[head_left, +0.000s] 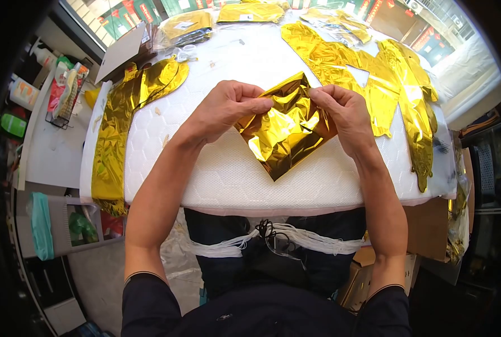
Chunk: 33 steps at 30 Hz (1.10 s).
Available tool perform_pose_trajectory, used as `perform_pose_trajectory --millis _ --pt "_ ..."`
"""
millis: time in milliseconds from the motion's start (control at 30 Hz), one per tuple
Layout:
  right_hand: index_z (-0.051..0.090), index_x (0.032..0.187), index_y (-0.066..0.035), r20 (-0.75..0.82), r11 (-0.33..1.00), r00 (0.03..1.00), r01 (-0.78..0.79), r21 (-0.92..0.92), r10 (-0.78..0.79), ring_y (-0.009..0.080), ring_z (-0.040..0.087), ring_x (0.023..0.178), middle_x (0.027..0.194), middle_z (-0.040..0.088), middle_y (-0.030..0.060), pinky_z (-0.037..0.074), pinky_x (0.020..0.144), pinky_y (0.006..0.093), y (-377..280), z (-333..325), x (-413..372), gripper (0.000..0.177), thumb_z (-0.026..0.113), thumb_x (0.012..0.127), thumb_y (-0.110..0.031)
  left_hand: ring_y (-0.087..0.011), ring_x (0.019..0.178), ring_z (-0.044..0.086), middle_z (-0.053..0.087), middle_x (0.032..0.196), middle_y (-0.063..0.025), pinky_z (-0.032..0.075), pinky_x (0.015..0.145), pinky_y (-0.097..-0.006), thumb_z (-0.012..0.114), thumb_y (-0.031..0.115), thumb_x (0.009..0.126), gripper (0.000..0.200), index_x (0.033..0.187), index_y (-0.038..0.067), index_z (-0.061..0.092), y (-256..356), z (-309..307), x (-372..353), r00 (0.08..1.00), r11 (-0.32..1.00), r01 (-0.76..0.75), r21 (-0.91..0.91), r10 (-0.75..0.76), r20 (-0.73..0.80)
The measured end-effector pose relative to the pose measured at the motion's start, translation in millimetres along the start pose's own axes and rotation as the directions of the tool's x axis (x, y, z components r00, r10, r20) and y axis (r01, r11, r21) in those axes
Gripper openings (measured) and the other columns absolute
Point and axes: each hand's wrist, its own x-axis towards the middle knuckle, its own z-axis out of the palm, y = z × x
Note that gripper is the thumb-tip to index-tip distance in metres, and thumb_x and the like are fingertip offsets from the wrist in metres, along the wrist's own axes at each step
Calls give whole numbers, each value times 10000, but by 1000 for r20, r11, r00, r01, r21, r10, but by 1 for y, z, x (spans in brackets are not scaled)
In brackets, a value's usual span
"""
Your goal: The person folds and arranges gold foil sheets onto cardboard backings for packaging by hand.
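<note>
Between my two hands is a gold foil balloon, flat and folded into a creased packet, held above the white padded surface with one corner pointing down toward me. My left hand pinches its upper left edge between thumb and fingers. At the upper right edge, my right hand pinches it the same way. Just beyond my right hand lies a flat gold foil balloon with a triangular opening. A long flat gold foil balloon lies along the left side, away from my left hand.
Folded gold foil packets lie along the far edge. More gold foil hangs over the right side. A cardboard box stands at the back left, beside a shelf with bottles. White strings lie across my lap.
</note>
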Motion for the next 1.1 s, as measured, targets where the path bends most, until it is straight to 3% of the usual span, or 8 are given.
perform_pose_trajectory --millis 67,167,333,433,533,767,967,1100 --pt "700 1026 -26 -1 999 1000 -18 35 18 10 526 597 813 689 -18 390 520 166 1 2 1 179 704 999 -203 -83 583 593 661 731 -24 482 534 -243 714 207 986 221 921 -4 691 0 1 1 1000 1000 -6 -11 6 4" --pt "681 1082 -25 -97 993 993 74 93 -65 4 553 672 852 695 -21 411 577 152 4 6 3 193 717 989 -191 -92 548 576 648 703 -29 466 511 -248 706 205 990 225 906 -3 685 0 1 0 1000 1000 -8 -19 9 19" --pt "665 1208 1 -32 999 998 50 -6 -50 4 571 725 890 685 -30 439 638 151 3 -1 2 291 712 996 -192 -94 525 553 635 680 -29 442 505 -240 697 197 993 227 875 5 677 1 0 0 999 1000 -2 -5 2 34" --pt "658 1250 17 -75 996 997 -23 82 29 5 579 740 899 692 -19 453 666 147 -3 7 1 357 725 989 -216 -81 542 550 640 692 -19 435 516 -231 698 188 989 214 872 9 679 -1 1 1 998 998 -20 53 23 -52" --pt "671 1231 25 -38 999 998 -44 -22 43 15 598 724 915 713 1 473 641 153 -5 4 1 358 735 981 -223 -64 570 555 648 707 -8 448 539 -221 704 189 982 204 891 7 688 -2 2 1 996 997 -13 80 19 -82" --pt "705 1141 30 -71 999 997 -1 -41 -2 44 632 661 905 746 43 488 552 183 7 1 3 276 767 944 -153 -42 644 594 684 786 -3 476 592 -191 719 201 972 217 960 -15 709 3 5 -1 1000 994 3 111 -1 -16" --pt "718 1100 23 -74 999 997 29 -19 -31 60 640 647 885 748 45 505 577 190 9 -1 2 239 781 923 -126 -46 661 614 698 809 -4 486 611 -183 727 203 964 225 983 -21 714 -1 5 -1 1000 998 4 59 -5 11" --pt "717 1142 17 -34 998 999 -7 -70 5 49 642 744 911 744 30 511 670 201 -4 3 -4 280 765 947 -180 -40 641 611 699 787 -1 476 592 -178 734 210 957 230 980 -18 718 2 4 -1 999 999 43 25 -44 30"
